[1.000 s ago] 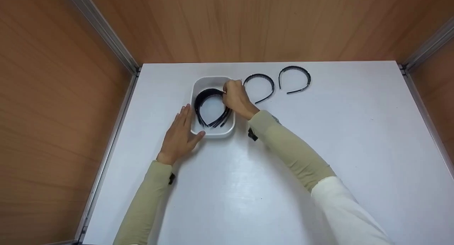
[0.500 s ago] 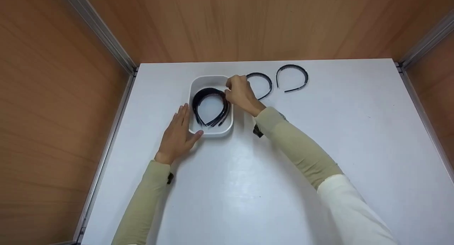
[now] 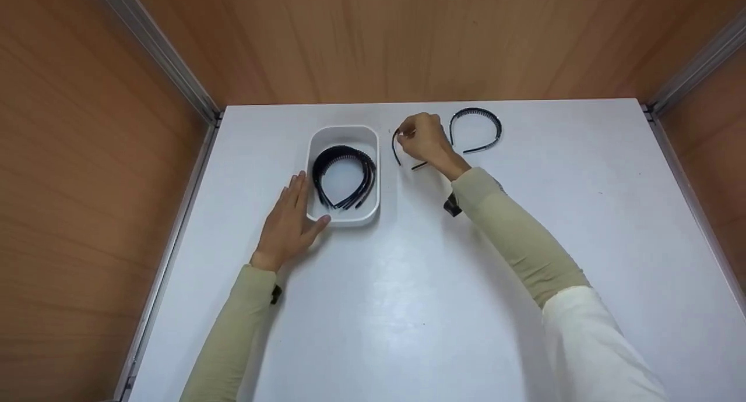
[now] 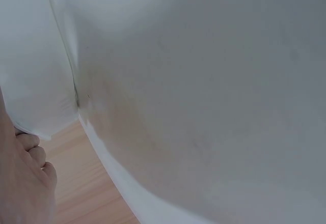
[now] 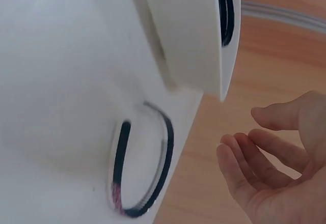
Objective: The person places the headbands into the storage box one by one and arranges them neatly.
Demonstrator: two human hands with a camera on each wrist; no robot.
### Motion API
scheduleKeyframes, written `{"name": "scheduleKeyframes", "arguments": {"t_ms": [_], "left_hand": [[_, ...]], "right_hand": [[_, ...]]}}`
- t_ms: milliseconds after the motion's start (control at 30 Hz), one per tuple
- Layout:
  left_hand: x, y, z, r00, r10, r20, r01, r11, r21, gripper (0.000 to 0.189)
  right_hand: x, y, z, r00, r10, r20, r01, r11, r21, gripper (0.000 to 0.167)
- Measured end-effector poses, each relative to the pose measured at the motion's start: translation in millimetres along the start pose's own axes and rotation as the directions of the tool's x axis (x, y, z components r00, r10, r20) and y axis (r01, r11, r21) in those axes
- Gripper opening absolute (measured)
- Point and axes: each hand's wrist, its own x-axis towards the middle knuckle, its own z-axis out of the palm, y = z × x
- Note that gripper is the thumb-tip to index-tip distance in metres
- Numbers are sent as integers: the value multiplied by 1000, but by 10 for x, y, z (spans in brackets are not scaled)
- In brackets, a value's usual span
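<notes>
A white plastic tub point(image 3: 344, 220) holds a bundle of black toothed headbands point(image 3: 326, 157). My left hand point(image 3: 282, 227) lies against the tub's left side, fingers straight and thumb at the front corner. To the right of the tub, my right hand point(image 3: 428, 140) hovers over a black headband point(image 3: 394, 151), hiding most of its arch. In the right wrist view that headband point(image 5: 168, 147) lies on the table, while the right hand point(image 5: 275, 158) has thumb and fingertips apart with nothing between them. Another black headband point(image 3: 499, 131) lies farther right.
The white table point(image 3: 379, 309) meets a wood-grain back panel point(image 3: 408, 41). Wood-grain side panels with metal frame strips point(image 3: 169, 58) stand left and right. In the left wrist view the white table surface point(image 4: 204, 81) fills most of the picture.
My right hand has left the headbands at the tub's right rim and moved right, over the nearer loose headband. The left hand stays at the tub.
</notes>
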Motion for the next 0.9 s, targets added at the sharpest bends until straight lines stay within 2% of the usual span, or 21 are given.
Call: {"name": "scheduleKeyframes", "arguments": {"t_ms": [467,767,900], "left_hand": [[-35,-12,-13,1000,-20,25,19,1000,19,98],[-58,-40,-1,999,-33,34,33,999,13,99],[-68,-36,5,999,-28,26,28,1000,6,99]], "right_hand": [[38,372,-446,998,62,-27,-61,998,18,29],[55,670,-670,990,58,-128,-57,998,18,26],[49,808,-752,985,94,-142,-91,995,33,26]]}}
